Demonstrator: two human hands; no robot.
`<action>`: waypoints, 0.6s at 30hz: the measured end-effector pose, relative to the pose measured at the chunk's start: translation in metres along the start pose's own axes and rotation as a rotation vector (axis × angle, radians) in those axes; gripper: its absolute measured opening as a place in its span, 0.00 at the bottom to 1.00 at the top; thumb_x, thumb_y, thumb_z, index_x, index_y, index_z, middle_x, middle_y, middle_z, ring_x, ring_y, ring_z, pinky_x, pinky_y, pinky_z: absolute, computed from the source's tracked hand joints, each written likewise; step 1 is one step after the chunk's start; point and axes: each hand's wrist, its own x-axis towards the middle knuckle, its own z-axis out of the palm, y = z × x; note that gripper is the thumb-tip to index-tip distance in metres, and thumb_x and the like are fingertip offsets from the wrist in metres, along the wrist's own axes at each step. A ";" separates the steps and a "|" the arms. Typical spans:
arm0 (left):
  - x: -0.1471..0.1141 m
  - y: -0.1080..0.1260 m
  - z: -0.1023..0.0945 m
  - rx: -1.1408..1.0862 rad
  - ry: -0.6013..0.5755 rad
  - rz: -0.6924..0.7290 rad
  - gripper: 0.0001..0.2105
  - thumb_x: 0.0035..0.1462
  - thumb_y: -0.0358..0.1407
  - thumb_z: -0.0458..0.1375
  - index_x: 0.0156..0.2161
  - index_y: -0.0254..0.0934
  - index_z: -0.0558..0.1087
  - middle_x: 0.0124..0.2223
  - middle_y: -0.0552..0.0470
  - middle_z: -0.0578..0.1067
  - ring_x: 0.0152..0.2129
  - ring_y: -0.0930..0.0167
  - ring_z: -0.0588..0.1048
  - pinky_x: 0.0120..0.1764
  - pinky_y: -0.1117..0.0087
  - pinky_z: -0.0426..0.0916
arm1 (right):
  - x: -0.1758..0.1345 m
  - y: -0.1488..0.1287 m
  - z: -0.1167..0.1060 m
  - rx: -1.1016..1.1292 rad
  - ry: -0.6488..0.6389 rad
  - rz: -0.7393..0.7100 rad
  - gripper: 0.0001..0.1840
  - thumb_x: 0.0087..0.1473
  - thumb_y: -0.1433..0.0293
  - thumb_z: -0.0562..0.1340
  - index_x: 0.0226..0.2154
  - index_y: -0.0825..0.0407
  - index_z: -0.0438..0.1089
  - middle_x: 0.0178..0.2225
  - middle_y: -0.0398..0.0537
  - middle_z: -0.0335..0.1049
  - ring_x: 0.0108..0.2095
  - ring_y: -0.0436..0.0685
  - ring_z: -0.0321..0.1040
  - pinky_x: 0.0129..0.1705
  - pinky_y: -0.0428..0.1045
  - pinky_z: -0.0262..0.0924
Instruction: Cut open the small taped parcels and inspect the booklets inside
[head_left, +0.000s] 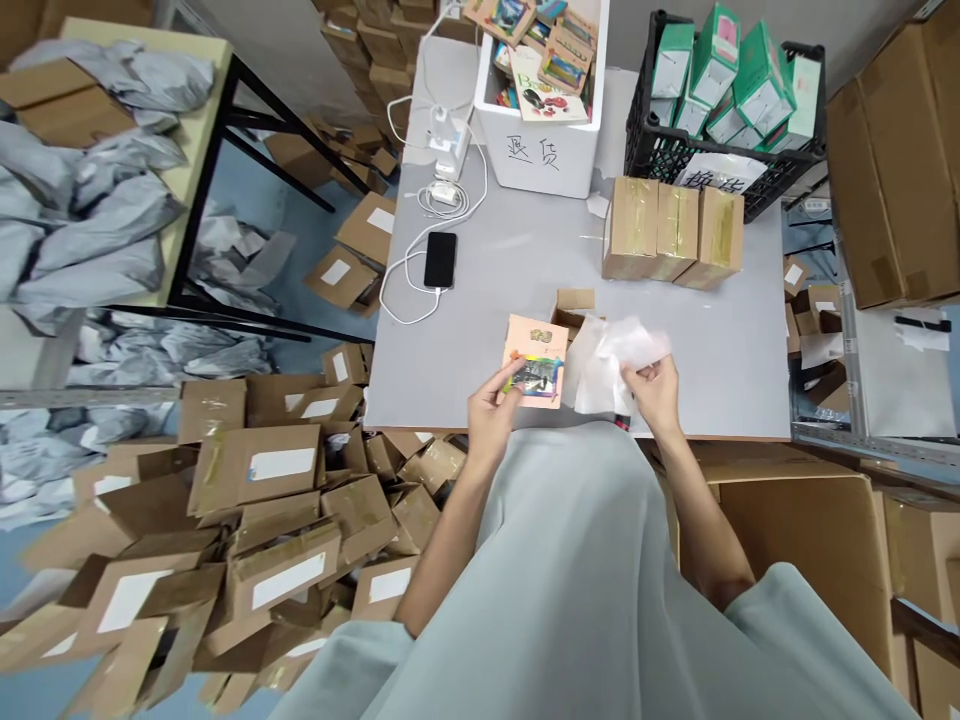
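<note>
My left hand (493, 408) grips a small peach-coloured booklet or card pack (535, 340) by its left edge, with the thumb over its colourful printed picture. My right hand (655, 392) pinches the right side of a crumpled white translucent wrapping sheet (611, 355), held up beside the booklet. Just behind them stands a small opened cardboard box (574, 299), partly covered by the wrapping. A small red and dark item (622, 422) shows at the table edge below the wrapping; its kind is not clear.
On the grey table (442, 375) are a phone (440, 260) on a white cable, a white bin (536, 160) of booklets, taped boxes (667, 235) and a black crate (637, 140) with green boxes. Cardboard boxes (277, 465) heap at left; a large open carton (802, 530) stands at right.
</note>
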 end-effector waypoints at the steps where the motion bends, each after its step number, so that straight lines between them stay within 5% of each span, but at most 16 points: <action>1: 0.002 0.000 -0.006 -0.004 0.050 -0.008 0.23 0.55 0.41 0.68 0.56 0.38 0.86 0.64 0.42 0.82 0.67 0.53 0.75 0.68 0.53 0.71 | 0.010 -0.002 0.003 -0.013 -0.014 -0.027 0.28 0.53 0.57 0.74 0.54 0.49 0.73 0.52 0.56 0.83 0.51 0.62 0.81 0.55 0.56 0.76; 6: 0.006 -0.002 -0.028 -0.008 0.207 -0.017 0.23 0.53 0.40 0.67 0.54 0.36 0.86 0.60 0.41 0.84 0.64 0.52 0.77 0.67 0.52 0.73 | 0.056 -0.004 0.030 -0.227 -0.122 -0.175 0.17 0.63 0.58 0.65 0.48 0.52 0.76 0.51 0.57 0.80 0.48 0.64 0.79 0.52 0.56 0.74; 11: -0.001 -0.008 -0.032 -0.012 0.237 -0.031 0.22 0.53 0.40 0.67 0.52 0.35 0.87 0.61 0.40 0.83 0.64 0.52 0.77 0.67 0.51 0.73 | 0.081 0.000 0.071 -0.964 -0.480 -0.262 0.18 0.67 0.75 0.55 0.53 0.56 0.77 0.57 0.63 0.77 0.57 0.66 0.74 0.61 0.56 0.68; 14: -0.005 -0.010 -0.030 -0.025 0.210 -0.059 0.21 0.54 0.40 0.67 0.52 0.36 0.87 0.61 0.41 0.83 0.65 0.52 0.77 0.67 0.51 0.72 | 0.083 0.013 0.097 -1.307 -0.727 -0.150 0.19 0.65 0.79 0.59 0.54 0.62 0.79 0.58 0.72 0.78 0.58 0.71 0.77 0.63 0.59 0.68; 18: -0.008 -0.011 -0.026 -0.017 0.180 -0.066 0.21 0.55 0.40 0.67 0.53 0.36 0.87 0.59 0.40 0.84 0.64 0.53 0.78 0.67 0.51 0.73 | 0.081 0.039 0.125 -1.312 -0.835 -0.146 0.12 0.65 0.73 0.66 0.46 0.61 0.83 0.46 0.71 0.84 0.52 0.72 0.81 0.58 0.60 0.72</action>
